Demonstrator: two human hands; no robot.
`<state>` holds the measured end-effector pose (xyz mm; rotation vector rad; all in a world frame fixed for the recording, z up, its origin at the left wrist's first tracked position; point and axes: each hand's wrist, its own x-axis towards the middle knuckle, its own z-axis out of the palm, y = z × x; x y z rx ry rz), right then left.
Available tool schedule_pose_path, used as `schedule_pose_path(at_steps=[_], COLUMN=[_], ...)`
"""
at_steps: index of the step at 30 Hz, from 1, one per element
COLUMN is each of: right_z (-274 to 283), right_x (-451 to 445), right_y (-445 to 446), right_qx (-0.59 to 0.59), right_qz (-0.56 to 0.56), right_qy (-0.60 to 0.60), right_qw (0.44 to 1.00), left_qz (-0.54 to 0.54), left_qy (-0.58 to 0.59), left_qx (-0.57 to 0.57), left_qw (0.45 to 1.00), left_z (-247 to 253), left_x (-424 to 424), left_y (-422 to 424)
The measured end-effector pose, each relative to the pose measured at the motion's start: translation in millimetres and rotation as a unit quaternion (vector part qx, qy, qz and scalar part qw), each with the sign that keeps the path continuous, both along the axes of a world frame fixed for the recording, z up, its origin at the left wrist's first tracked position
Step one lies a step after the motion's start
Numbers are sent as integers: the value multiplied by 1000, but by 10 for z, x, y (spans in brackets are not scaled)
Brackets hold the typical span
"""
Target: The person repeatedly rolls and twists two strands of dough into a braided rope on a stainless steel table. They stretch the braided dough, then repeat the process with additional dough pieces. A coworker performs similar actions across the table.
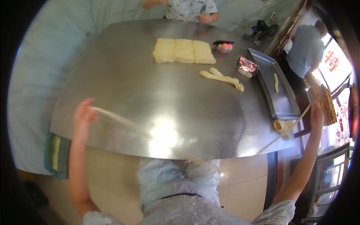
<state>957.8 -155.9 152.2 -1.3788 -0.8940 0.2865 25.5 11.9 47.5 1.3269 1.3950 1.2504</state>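
Observation:
A long, thin twisted dough rope (pixel 116 117) hangs between my hands, its middle blurred and sagging across the table's near edge. My left hand (pixel 85 114), raised at the left, grips one end. At the far right my right hand (pixel 317 112) grips the other end. On the steel table (pixel 112 84), a folded dough twist (pixel 223 78) lies right of centre, and behind it rests a slab of dough (pixel 184 51) parted into strips. One small dough twist (pixel 276 83) lies in a metal tray (pixel 271 97) at the right.
Beside the tray, a phone (pixel 247 66) leans on a small stand; another phone (pixel 223 42) stands on a colourful holder (pixel 225 47). A pale, open-ended item (pixel 281 128) lies below the tray. One person (pixel 191 9) stands across the table, another (pixel 305 47) at the right near stacked brown food (pixel 323 104).

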Motion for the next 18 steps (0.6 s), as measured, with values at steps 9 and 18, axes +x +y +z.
schedule_pose_path(at_steps=[9,18], right_z=[1258,-1693], right_x=[-3585,-4441], right_y=[1068,359], right_qx=[12,-96], right_qz=[186,213], right_qy=[-286,-384], right_qw=[940,893], left_qz=[-400,-237], left_qy=[283,444], left_qx=[-101,117], left_qw=[866,856], left_z=[-16,-457], left_x=[1215,1511], left_y=[-731,-1044])
